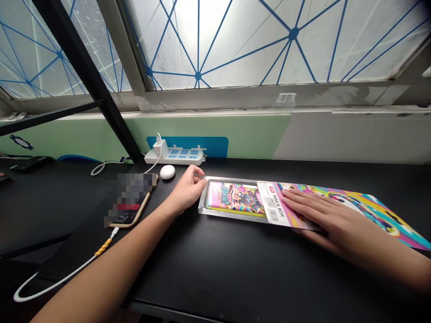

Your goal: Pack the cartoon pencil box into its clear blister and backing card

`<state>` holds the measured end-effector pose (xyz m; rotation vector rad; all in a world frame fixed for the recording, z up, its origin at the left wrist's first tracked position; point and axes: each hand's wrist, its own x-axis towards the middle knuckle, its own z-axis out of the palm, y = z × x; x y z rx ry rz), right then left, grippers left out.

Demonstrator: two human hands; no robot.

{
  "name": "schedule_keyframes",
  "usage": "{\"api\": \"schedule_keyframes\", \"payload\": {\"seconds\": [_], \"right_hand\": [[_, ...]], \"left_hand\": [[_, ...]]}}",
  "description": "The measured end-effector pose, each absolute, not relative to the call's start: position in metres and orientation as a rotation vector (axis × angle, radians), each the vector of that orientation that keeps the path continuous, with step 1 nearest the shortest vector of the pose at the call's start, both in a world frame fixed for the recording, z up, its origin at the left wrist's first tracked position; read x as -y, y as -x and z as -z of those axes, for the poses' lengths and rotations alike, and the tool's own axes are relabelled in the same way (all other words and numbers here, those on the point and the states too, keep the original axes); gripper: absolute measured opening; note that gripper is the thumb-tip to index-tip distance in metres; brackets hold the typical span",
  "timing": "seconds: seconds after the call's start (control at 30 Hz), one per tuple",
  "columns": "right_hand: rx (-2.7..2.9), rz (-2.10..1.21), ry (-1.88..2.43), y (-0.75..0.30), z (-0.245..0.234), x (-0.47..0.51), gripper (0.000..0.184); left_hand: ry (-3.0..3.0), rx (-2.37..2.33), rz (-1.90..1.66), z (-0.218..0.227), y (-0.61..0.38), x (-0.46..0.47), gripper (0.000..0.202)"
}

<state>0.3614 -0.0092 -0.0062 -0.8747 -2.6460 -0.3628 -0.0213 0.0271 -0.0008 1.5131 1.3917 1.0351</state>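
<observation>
A colourful pencil box (pixel 235 197) lies flat on the black desk (pixel 215 264) in clear plastic packaging, with a bright printed card (pixel 377 208) stretching to the right. My left hand (pixel 186 188) has curled fingers pinching the left end of the clear packaging. Flat on the card lies my right hand (pixel 319 213), fingers stretched out and pressing down beside the white label reading PENCIL BOX.
A phone (pixel 131 199) lies left of my left hand with a white charging cable (pixel 60 280) running toward the desk's front edge. A small white case (pixel 167 172) and a white power strip (pixel 175 155) sit by the wall. A black diagonal frame bar (pixel 87 76) rises at left.
</observation>
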Motion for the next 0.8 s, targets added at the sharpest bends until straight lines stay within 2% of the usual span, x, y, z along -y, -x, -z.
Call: {"api": "schedule_keyframes", "payload": {"seconds": [0.13, 0.3, 0.43, 0.57, 0.7, 0.8], "right_hand": [[2.668, 0.482, 0.865, -0.382, 0.013, 0.005, 0.074], [2.678, 0.570, 0.903, -0.384, 0.019, 0.004, 0.075], [2.681, 0.590, 0.904, -0.383, 0.018, 0.007, 0.074], [2.688, 0.604, 0.877, -0.375, 0.017, 0.006, 0.074], [2.707, 0.571, 0.817, -0.358, 0.020, -0.007, 0.072], [2.695, 0.534, 0.809, -0.347, 0.022, -0.019, 0.073]], "left_hand": [[-1.688, -1.538, -1.012, -0.005, 0.039, -0.031, 0.016], [-1.919, -1.647, -0.876, -0.013, 0.055, -0.031, 0.006], [-2.146, -1.662, -0.949, -0.017, 0.042, -0.023, 0.019], [-2.547, -1.370, -0.948, -0.018, 0.005, -0.003, 0.031], [-2.805, -1.239, -0.462, -0.010, -0.026, 0.013, 0.059], [-2.869, -1.339, -0.269, -0.004, -0.031, 0.012, 0.068]]}}
